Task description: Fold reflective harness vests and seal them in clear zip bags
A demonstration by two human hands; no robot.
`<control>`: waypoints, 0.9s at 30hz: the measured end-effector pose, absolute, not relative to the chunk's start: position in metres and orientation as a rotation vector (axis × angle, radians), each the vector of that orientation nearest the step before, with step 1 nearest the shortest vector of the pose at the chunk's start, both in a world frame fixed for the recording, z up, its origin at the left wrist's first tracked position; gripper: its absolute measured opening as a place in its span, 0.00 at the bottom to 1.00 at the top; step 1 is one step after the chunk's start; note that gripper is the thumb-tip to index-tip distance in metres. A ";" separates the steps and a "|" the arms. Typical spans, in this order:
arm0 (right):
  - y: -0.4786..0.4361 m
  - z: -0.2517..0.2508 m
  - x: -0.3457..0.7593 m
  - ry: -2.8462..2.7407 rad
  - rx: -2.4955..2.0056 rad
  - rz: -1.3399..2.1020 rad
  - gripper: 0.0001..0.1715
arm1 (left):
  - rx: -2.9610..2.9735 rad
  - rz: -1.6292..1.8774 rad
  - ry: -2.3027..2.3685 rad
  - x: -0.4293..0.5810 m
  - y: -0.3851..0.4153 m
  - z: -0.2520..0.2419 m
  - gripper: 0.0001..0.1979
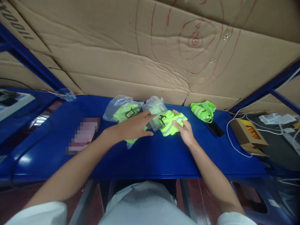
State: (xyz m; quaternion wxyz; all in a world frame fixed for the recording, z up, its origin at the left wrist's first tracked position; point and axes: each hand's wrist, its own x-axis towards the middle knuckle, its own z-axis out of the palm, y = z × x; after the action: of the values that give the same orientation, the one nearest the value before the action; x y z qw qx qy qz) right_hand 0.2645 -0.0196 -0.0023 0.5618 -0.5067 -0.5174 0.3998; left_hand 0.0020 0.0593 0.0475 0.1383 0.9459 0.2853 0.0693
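A person's two bare hands work above a glossy blue tabletop (154, 162), seen from the head. The task's thing, a folded bundle of neon yellow-green webbing with pale grey reflective stripes and a black buckle (169, 127), is in the right hand (185, 128). That hand pinches the bundle's right edge, thumb on top and fingers behind. The bundle serves as landmark for everything else.

Just left of the bundle is the left hand (138, 125), palm down, its fingers spread and thumb apart; whether its fingertips touch the plastic near them cannot be told. Directly left of the bundle and slightly beyond it, a crumpled clear plastic bag (153, 101) shows yellow-green through its film. Farther left, partly under the left hand, lies a second neon striped bundle (125, 112), with a clear plastic sleeve (112, 109) around it. Well to the left of the bundle is a flat pinkish rectangular item (85, 134), its surface blurred out.

Right of the bundle, a third neon striped roll (202, 111) overlaps a black phone (216, 129). Farther right sits an open brown cardboard box (241, 132). Beyond the bundle rises a tan cardboard wall (105, 62) with red hand-drawn rings (195, 40).
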 end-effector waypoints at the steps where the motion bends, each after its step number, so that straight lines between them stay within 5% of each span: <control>1: -0.019 -0.004 0.267 -1.177 -1.169 0.933 0.31 | 2.828 0.178 0.821 0.001 0.067 0.052 0.43; 4: -0.019 -0.003 0.273 -1.023 -1.092 0.928 0.32 | 3.044 0.114 0.697 0.013 0.087 0.065 0.57; 8: -0.019 0.009 0.281 -0.904 -1.054 0.865 0.36 | 3.075 0.066 0.475 0.044 0.102 0.069 0.63; 16: -0.021 0.034 0.315 -0.751 -1.070 0.659 0.36 | 3.102 0.124 0.411 0.074 0.099 0.058 0.47; 27: -0.038 0.033 0.303 -1.406 -1.213 1.122 0.24 | 2.816 0.493 0.823 0.051 0.029 0.051 0.50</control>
State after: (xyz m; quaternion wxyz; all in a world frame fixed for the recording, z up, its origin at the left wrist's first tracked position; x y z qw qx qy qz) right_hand 0.3029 -0.0381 0.0327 0.4673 -0.4943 -0.5729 0.4573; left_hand 0.0514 0.0285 0.0505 0.0833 0.9433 0.2757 0.1651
